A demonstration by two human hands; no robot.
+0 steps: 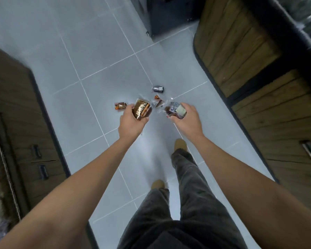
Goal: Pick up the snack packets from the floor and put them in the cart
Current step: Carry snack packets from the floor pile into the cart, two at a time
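Note:
My left hand (131, 123) grips a brown snack packet with gold lettering (141, 110). My right hand (186, 117) holds a dark packet with a white and purple label (176, 110). On the grey tiled floor beyond my hands lie three more packets: a small brown and orange one (120, 105) at the left, a silver and black one (158, 89) farther off, and a clear wrapper with an orange end (158, 101) between my hands. No cart is in view.
Wooden shelf bases with black trim stand along the left (16, 108) and the right (258, 72) of the aisle. A dark unit (171, 15) stands at the far end. My legs and tan shoes (180, 144) are below my hands.

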